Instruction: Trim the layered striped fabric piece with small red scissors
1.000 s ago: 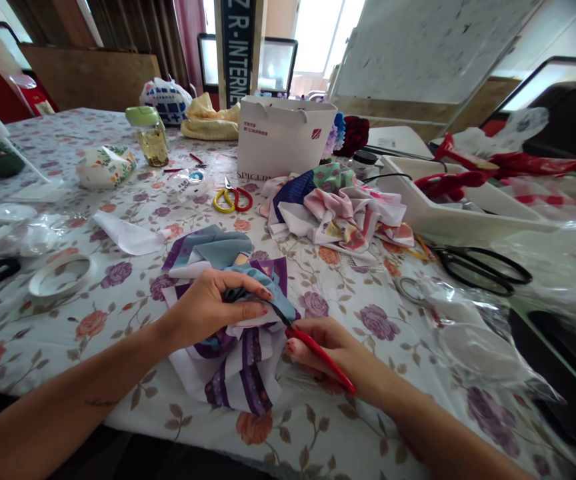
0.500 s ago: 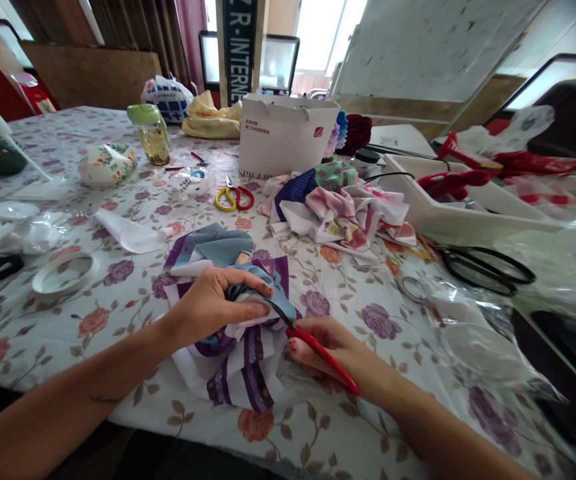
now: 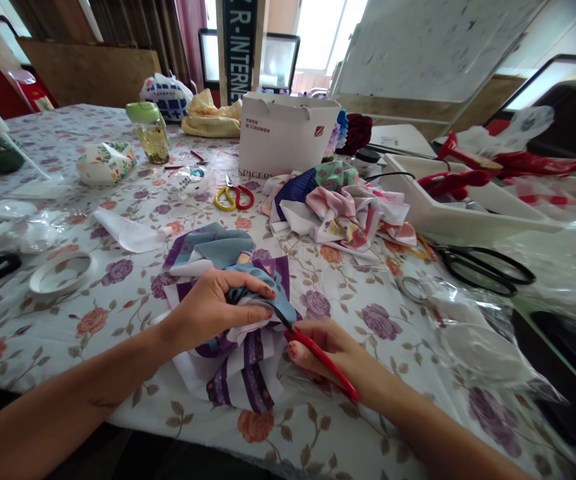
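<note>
My left hand pinches a bunched piece of blue-grey cloth between thumb and fingers. In my right hand is a red-handled tool, its narrow dark tip reaching up-left to the cloth beside my left fingertips. Whether it is scissors or pliers I cannot tell, and the tip's end is hidden at the cloth. Below the pinched part hangs or lies purple-and-white striped fabric. Another blue-grey fold with a purple border spreads behind my left hand.
A heap of patterned cloth lies behind, before a white paper bag. Yellow-and-red-handled pliers, black scissors, a roll of white tape and plastic packets lie around. A white tray stands at right.
The red-handled tool has tilted slightly, its handle end dropping a little. My left fingertips have shifted slightly right and down on the cloth.
</note>
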A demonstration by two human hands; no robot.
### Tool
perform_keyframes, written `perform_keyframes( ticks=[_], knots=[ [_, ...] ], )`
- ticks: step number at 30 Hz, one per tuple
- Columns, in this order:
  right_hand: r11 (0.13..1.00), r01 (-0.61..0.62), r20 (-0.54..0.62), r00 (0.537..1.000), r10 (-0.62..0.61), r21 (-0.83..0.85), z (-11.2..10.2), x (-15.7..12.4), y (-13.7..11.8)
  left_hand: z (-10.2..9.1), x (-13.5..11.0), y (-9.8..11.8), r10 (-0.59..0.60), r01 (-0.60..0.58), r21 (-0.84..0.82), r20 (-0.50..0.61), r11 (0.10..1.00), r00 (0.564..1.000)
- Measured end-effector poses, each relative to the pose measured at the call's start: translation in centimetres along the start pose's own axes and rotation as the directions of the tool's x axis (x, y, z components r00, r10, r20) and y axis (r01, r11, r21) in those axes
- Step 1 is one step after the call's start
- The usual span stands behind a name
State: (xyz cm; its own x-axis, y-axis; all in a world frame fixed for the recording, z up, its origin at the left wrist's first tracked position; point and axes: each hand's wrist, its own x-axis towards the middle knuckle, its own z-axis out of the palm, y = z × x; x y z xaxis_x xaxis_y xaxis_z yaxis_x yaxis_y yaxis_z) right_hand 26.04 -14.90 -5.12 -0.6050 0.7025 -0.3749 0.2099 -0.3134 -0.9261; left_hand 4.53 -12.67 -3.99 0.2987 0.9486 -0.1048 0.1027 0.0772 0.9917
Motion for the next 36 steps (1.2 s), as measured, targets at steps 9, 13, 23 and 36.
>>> perform_keyframes(
  ticks=[9,13,23,36],
  knots=[
    [1.0,0.018,-0.02,1.0,-0.019,-0.011,0.18,-0.01,-0.15,0.48,-0.03,0.06,-0.166,0.163,-0.257,0.01,0.953,0.986],
    [0.999,0.016,-0.032,0.999,-0.017,-0.035,0.32,-0.01,-0.15,0.52,-0.11,0.16,-0.174,0.174,-0.305,0.026,0.936,0.984],
    [0.996,0.062,-0.063,0.996,-0.066,-0.067,0.48,0.02,-0.02,0.48,-0.14,-0.06,-0.171,0.171,-0.315,0.028,0.934,0.985],
    [0.991,0.099,-0.096,0.99,-0.107,-0.087,0.74,-0.02,0.03,0.52,-0.19,-0.21,-0.168,0.173,-0.362,0.045,0.916,0.985]
  ],
)
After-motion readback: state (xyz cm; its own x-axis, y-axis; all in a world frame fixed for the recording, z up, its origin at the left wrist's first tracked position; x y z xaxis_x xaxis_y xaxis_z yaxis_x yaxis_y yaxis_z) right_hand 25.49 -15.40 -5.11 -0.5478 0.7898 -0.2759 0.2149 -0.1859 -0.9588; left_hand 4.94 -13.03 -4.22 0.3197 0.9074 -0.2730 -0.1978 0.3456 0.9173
